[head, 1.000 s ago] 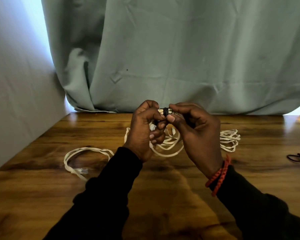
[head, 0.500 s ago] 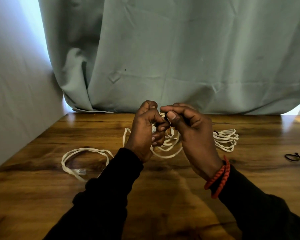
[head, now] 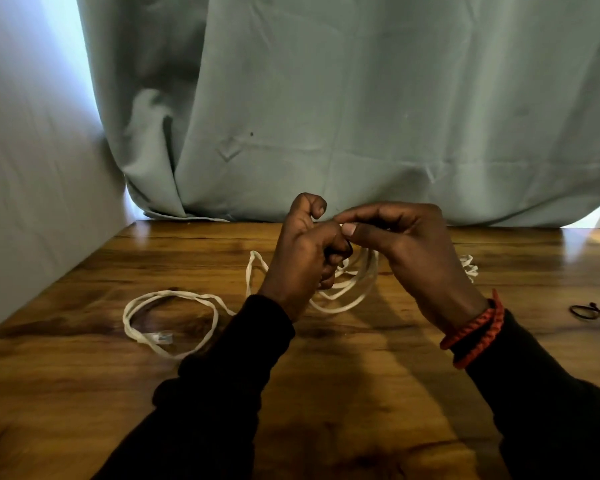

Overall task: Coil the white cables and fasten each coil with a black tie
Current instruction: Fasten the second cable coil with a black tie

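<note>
Loose cable (head: 170, 320) lies in a loop near counter (head: 361, 393) left edge, w/ clear plug at its front. Left hand (head: 305, 258) held above counter middle, fingers curled round a coil (head: 347, 292) that hangs down from both hands; index finger crooked up, free. Right hand (head: 406, 244) meets it, thumb & fingertips pinching at coil top; the tie there is hidden. Second coil (head: 470, 266) peeks out behind right wrist, toward back edge. Spare tie (head: 587, 311) lies by right edge. Curtain (head: 361, 116) hangs behind.
</note>
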